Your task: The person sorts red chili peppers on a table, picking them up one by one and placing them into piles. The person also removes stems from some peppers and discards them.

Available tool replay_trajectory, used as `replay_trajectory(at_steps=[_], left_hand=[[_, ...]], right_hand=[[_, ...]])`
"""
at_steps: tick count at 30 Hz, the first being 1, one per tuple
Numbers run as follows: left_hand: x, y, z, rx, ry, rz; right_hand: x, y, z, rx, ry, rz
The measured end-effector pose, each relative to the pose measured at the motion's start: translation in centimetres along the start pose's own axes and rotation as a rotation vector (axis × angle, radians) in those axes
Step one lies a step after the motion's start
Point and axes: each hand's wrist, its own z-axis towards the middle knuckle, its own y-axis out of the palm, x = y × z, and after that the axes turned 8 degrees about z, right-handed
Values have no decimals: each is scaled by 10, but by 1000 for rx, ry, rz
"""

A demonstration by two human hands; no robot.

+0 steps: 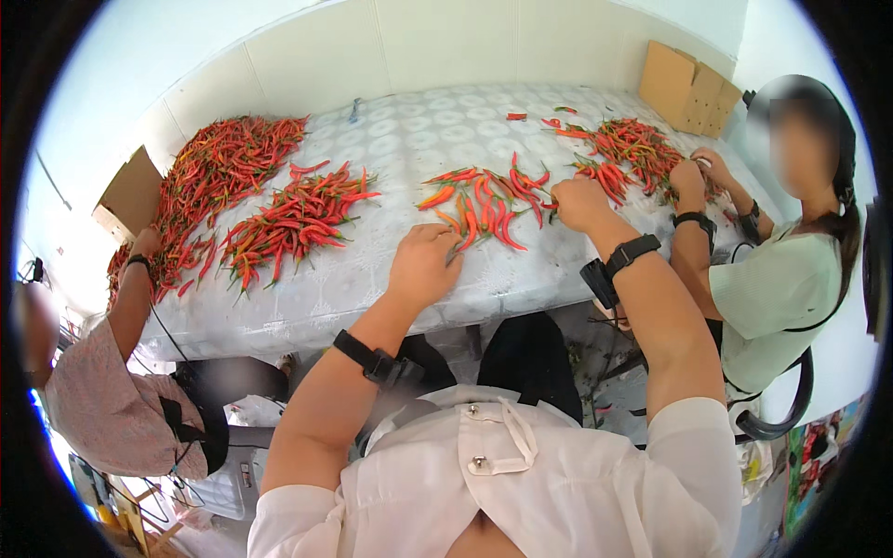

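My left hand (pixel 426 260) rests on the white patterned table cover (pixel 391 126), fingers curled in beside loosely spread red and orange chillies (pixel 484 209); what, if anything, is under its fingertips is hidden. Higher and to the right, my right hand (pixel 581 205) is closed at the right end of that spread, next to a smaller group of red chillies (pixel 609 181); I cannot make out what it pinches. A larger pile of chillies (pixel 298 214) lies left of my left hand.
A co-worker (pixel 126 409) on the left reaches into a big chilli heap (pixel 223 153) by a cardboard box (pixel 126 195). Another person (pixel 772 279) on the right has both hands at a pile (pixel 642 144) below another cardboard box (pixel 684 88). The table's near edge curves below my hands.
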Motion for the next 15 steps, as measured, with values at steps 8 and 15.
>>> replay_trajectory(at_steps=[8, 15], left_hand=[[1, 3, 1, 1, 3, -22], [-2, 1, -2, -18, -15, -2]], right_hand=[[-18, -54, 37, -325, -2, -127], [-104, -116, 81, -6, -148, 1021]])
